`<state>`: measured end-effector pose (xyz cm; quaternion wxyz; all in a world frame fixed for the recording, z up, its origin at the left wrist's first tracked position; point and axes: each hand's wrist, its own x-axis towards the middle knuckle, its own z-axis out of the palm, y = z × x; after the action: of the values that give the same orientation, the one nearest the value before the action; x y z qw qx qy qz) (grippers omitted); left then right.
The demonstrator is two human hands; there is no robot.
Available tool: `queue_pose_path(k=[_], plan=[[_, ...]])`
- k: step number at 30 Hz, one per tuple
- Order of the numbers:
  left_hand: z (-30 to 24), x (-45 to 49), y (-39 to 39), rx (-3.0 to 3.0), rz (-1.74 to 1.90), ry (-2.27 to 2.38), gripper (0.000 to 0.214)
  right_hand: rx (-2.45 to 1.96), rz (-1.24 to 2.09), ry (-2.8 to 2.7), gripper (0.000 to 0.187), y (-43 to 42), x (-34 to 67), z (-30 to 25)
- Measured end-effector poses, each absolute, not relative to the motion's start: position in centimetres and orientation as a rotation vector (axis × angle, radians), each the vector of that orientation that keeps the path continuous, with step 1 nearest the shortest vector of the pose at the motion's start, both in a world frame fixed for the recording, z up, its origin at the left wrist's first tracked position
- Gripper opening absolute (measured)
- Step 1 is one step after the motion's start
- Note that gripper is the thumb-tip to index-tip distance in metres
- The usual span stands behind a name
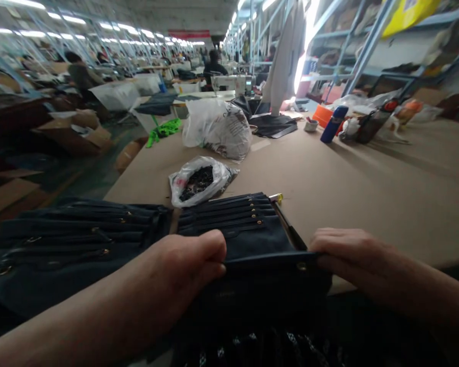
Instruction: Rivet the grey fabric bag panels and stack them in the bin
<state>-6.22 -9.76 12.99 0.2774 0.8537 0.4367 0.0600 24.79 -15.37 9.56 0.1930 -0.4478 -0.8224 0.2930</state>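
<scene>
A bare left forearm (pixel 110 295) reaches in from the lower left, beside dark cloth with a pale pattern (pixel 260 351), at a worktable (pixel 352 188) on a factory floor. The left hand (pixel 193 260), thumb and fingers drawn together, is clamped on the upper edge of a dark fabric piece (pixel 268 280); the right hand (pixel 346 255) pinches its right end. The piece lies directly between the two grips, its long edge running left to right from one to the other, neither hand nearer. It looks navy or black, its top edge nearly straight, with a brass-coloured eyelet (pixel 301 266) just left of the right grip and a faint marking, too small to read, below the left. Its lower part sinks into shadow. Just beyond the grip sits an overlapped row of similar pieces (pixel 229 216); a looser stack (pixel 69 234) spreads left of the left hand. Farther out rests an open plastic bag (pixel 172 188) of small dark bits.
</scene>
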Motion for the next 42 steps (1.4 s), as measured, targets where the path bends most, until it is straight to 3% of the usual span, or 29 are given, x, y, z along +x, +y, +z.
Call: queue_pose_path(k=[5, 13, 26, 31, 35, 38, 42], plan=[[6.4, -4.1, -4.0, 2.295, 0.050, 1.176, 0.014, -1.514, 1.077, -2.092, 0.029, -9.0, 22.6, 3.0], [0.0, -3.3, 0.7, 2.477, -0.374, 1.492, 0.021, -1.937, 0.590, -2.330, 0.036, -3.8, 19.9, -4.1], [0.1, -1.9, 1.9, 2.476, -0.486, 1.459, 0.021, -1.896, 0.654, -2.309, 0.032, -2.2, 20.8, -4.4], [-1.3, -3.4, 2.1, 2.452, -0.491, 1.435, 0.028, -2.043, 0.465, -2.221, 0.030, -3.2, 20.6, -2.9], [-3.2, -5.8, 3.7, 2.474, -0.445, 1.477, 0.037, -1.675, 0.020, -2.371, 0.018, -3.7, 18.2, -1.5], [-0.9, -4.5, 2.1, 2.556, -0.475, 1.406, 0.029, -1.336, -0.050, -2.526, 0.010, -4.8, 16.2, -1.0], [3.2, -0.6, -1.0, 2.675, -0.560, 1.427, 0.025, -1.463, 0.164, -2.559, 0.009, -6.0, 14.9, -2.1]])
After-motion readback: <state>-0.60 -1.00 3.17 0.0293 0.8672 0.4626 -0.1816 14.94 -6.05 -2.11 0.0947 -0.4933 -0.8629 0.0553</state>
